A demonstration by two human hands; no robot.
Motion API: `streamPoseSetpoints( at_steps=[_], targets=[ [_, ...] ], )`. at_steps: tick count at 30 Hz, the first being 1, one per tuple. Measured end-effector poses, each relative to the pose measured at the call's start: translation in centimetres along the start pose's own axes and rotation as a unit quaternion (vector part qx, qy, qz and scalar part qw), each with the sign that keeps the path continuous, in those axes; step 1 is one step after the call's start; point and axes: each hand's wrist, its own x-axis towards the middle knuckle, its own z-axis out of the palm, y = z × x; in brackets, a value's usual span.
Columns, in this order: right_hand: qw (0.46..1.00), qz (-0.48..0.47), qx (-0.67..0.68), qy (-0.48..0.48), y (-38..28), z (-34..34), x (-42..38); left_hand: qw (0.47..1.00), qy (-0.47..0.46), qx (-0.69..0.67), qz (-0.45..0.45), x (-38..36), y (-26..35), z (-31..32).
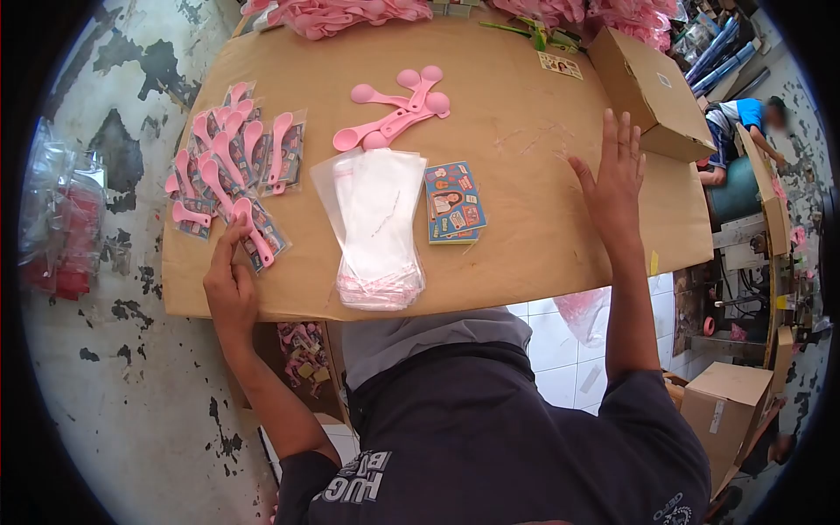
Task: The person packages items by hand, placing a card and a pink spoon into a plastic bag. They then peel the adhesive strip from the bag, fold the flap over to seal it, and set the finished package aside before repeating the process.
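My left hand pinches the edge of a bagged pink spoon with a printed card, at the near side of a pile of bagged spoons. My right hand is flat over the table's right side, fingers stretched, holding nothing. Between the hands lie a stack of clear plastic bags and, right of it, a stack of blue printed cards. Loose pink spoons lie just beyond the bags, some touching their top edge.
Pink spoons in plastic are heaped at the table's far edge. A cardboard box stands at the far right of the brown-covered table, near a small card. Another person is beyond it, at the right.
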Motion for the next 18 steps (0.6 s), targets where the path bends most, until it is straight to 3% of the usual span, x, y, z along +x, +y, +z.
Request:
streamPoseSetpoints(
  at_steps=[2, 4, 5, 7, 14, 18],
  targets=[
    [0.999, -0.007, 0.036, 0.020, -0.6, -0.8, 0.4, 0.999, 0.010, -0.017, -0.028, -0.3, 0.7, 0.1],
    [0.977, -0.134, 0.135, -0.097, -2.7, -1.1, -0.2, 0.998, 0.016, -0.038, -0.054, -0.5, 0.8, 0.5],
    [0.977, -0.133, 0.133, -0.098, -3.6, -1.2, -0.4, 0.998, 0.023, -0.052, -0.021, -0.6, 0.6, 0.8],
    [0.945, -0.269, 0.036, -0.184, -5.3, -1.2, -1.0, 0.997, 0.028, -0.065, 0.010, -0.8, 0.7, 1.0],
    [0.932, -0.288, 0.054, -0.215, -6.6, -0.9, -2.0, 0.996, 0.046, -0.074, 0.029, -1.0, 1.1, 0.6],
    [0.949, -0.259, -0.041, -0.177, -4.9, -0.7, -1.5, 0.994, 0.028, -0.106, 0.024, -1.1, 0.5, 0.6]
  ],
)
